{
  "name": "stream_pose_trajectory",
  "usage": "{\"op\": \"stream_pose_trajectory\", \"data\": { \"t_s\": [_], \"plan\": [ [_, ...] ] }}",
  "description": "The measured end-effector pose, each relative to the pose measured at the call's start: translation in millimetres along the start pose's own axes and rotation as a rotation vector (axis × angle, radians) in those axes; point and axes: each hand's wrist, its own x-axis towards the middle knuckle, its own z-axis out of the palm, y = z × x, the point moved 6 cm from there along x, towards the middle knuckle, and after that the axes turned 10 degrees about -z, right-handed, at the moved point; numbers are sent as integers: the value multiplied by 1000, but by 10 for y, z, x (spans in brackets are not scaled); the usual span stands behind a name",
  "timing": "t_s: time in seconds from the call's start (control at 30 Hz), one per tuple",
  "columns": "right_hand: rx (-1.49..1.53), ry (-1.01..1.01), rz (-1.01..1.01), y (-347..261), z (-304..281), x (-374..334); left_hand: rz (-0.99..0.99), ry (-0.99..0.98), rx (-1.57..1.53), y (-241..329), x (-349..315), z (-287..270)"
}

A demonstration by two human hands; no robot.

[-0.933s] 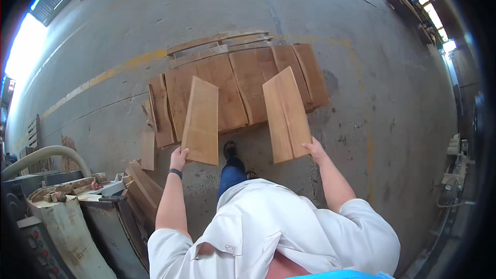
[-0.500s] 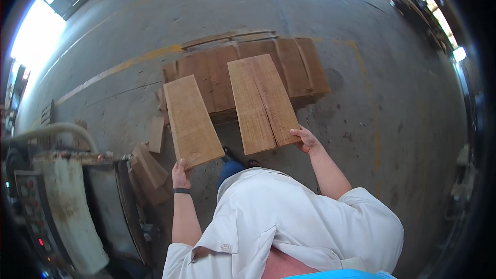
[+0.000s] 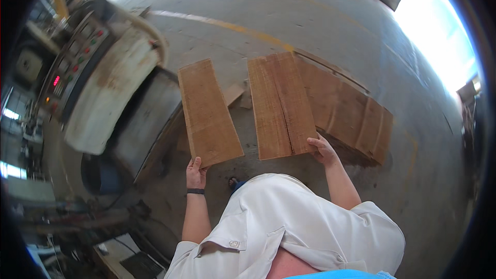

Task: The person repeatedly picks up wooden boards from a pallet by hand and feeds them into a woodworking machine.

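While a board stack (image 3: 351,103) is lying ahead, a wider plank (image 3: 273,108) and a narrower plank (image 3: 207,113) are hovering apart in mid-air, right hand (image 3: 324,150) and left hand (image 3: 196,174) gripping them respectively; lifting is seemingly done, setting-down remaining.

Left hand (image 3: 196,174) grips a narrower board (image 3: 209,113) at its near left corner; right hand (image 3: 324,150) grips a wider board (image 3: 274,108), dark-seamed, at its near right corner. Stacked planks (image 3: 347,104) show beyond the latter's right edge; a machine (image 3: 111,85), apparently with push-buttons (image 3: 87,49), stands left.
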Motion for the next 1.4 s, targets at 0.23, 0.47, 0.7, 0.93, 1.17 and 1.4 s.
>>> {"op": "stream_pose_trajectory", "data": {
  "t_s": [0.23, 0.47, 0.7, 0.93, 1.17, 1.4],
  "plan": [
    [-119, -240, 161, 874, 1663, 907, 117, 200, -61, 707, -442, -1440],
    [-202, -415, 319, 1821, 2854, 1473, 83, 417, -126, 720, -636, -2738],
    [-497, -434, 337, 2733, 3424, 2467, 11, 584, -166, 823, -426, -3392],
    [-1190, -457, -104, 2631, 3749, 3062, 40, 930, 836, 1239, -149, -3186],
    [-1890, -1009, -651, 2504, 4412, 2197, 66, 825, 1521, 1515, -205, -2297],
    [-1907, -1098, -726, 2563, 4601, 2461, -132, 770, 1733, 1548, 247, -2331]
  ]
}}
